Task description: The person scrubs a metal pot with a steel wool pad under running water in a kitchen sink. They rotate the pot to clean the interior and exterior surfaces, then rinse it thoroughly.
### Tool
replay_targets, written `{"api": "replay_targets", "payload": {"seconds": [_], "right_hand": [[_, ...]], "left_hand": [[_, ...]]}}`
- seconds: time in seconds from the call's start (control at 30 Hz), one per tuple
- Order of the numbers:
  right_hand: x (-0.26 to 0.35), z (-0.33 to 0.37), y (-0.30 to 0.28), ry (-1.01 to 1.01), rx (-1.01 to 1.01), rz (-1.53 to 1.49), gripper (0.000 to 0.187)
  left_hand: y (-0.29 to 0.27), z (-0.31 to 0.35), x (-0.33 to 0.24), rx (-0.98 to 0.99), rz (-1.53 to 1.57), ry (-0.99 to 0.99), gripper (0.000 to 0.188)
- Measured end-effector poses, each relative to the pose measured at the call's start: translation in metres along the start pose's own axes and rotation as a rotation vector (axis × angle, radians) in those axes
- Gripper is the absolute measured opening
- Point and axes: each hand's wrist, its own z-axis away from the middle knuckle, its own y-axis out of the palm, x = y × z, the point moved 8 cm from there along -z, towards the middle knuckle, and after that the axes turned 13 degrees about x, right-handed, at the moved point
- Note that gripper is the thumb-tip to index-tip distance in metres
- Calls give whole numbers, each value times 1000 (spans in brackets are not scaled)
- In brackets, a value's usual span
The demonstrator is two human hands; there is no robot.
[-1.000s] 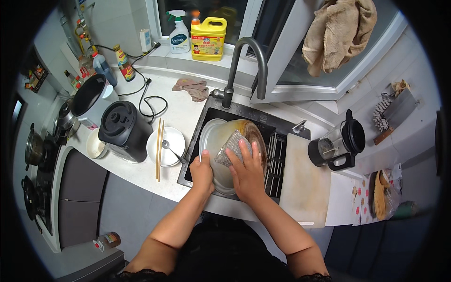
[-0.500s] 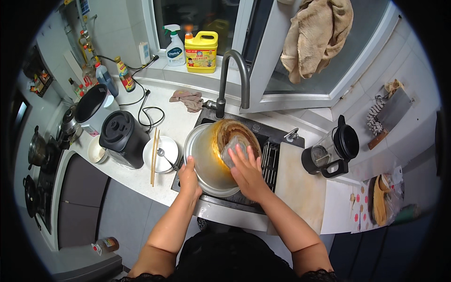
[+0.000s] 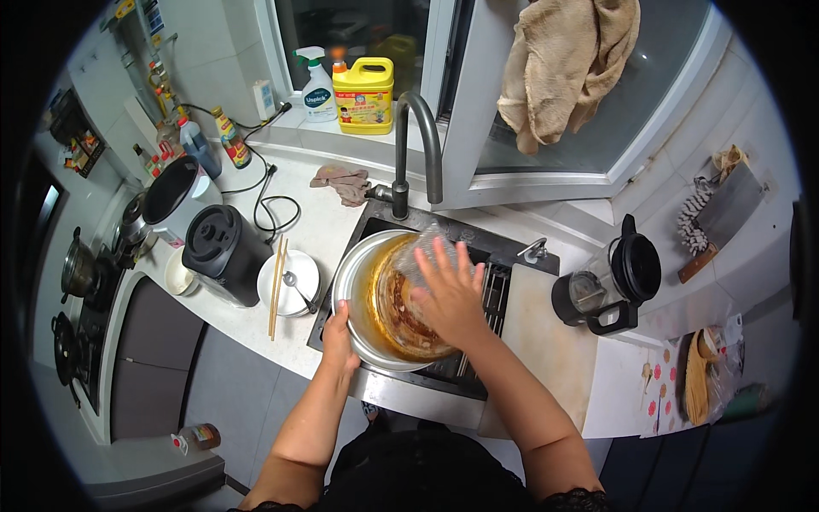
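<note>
A large metal pot (image 3: 397, 320) is tilted over the sink, its scorched brown and amber base turned up and to the right. My left hand (image 3: 339, 341) is closed on the pot's pale rim at the left, thumb on the upper side. Across the base lies my right hand (image 3: 452, 294), fingers spread and nearly straight. Under its fingers is a clear, crinkled, mesh-like scrubbing pad (image 3: 416, 254), pressed against the pot and partly covered by the hand. Behind the pot stands the dark curved faucet (image 3: 403, 158). No water runs from it.
Left of the sink (image 3: 439, 220), a white bowl (image 3: 299, 264) holds a spoon, with chopsticks (image 3: 277, 286) across it. A black lidded container (image 3: 223, 252) stands beyond. On the right are a cutting board (image 3: 546, 341) and a blender jug (image 3: 610, 277). Bottles line the sill behind.
The pot has turned so more of its scorched base shows. My right hand and the pad have shifted slightly over it. My left hand stays on the rim, a little lower.
</note>
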Motion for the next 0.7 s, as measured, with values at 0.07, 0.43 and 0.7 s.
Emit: {"api": "replay_targets", "payload": {"seconds": [0.07,0.43,0.7], "right_hand": [[-19,5,0,35,-26,-68,56],[-19,-4,-31,-226,89,-362,47],[17,-10,-49,-359,49,-228,26]], "left_hand": [[-4,2,-2,18,-43,8,41],[6,9,-29,112,-338,17,48],[42,10,-32,278,-570,32,41]]}}
